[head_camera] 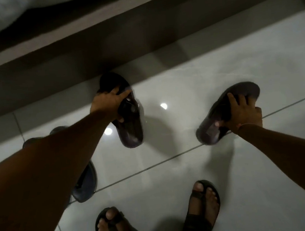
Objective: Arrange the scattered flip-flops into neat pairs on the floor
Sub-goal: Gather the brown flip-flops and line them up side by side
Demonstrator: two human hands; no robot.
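Dark flip-flops [124, 114] (one per hand [108, 104])

A single wide-angle head camera looked steeply down from standing height onto the glossy white tiled floor [191, 86]. It faced forward toward a dark, low ledge [70, 67] crossing the upper frame, with the wearer's sandalled feet [202, 206] at the bottom edge.

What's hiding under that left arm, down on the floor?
Under the left forearm lie dark flip-flops on the white tiled floor. Only their ends show either side of the arm; their middles and exact number are covered.
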